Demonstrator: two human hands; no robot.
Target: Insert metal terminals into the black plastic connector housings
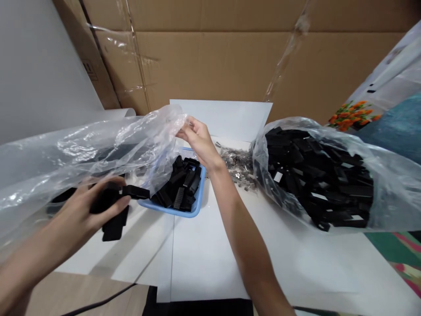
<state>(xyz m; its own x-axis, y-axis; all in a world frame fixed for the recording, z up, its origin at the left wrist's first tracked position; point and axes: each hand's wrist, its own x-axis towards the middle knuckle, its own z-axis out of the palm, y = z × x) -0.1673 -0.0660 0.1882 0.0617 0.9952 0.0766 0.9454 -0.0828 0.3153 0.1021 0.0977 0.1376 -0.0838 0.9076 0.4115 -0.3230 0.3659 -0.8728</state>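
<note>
Several black rectangular plastic pieces [113, 224] are gripped in my left hand [98, 202], at the left beside the blue basket. My right hand [197, 138] pinches the edge of a clear plastic bag [131, 140] and holds it up above the basket. That bag stretches to the left edge of the view and drapes partly over the basket's left side. Inside the blue basket [194, 213] lie more black pieces [180, 184], some with ridged faces. Dark shapes show dimly through the plastic behind my left hand.
At the right, a large open clear bag [259, 175] is full of black pieces [315, 175]. Small metal parts [238, 164] lie piled between basket and bag. Cardboard [204, 66] stands behind the white table [210, 263]. Orange flowers [353, 115] are at the far right; a black cable [108, 300] hangs below.
</note>
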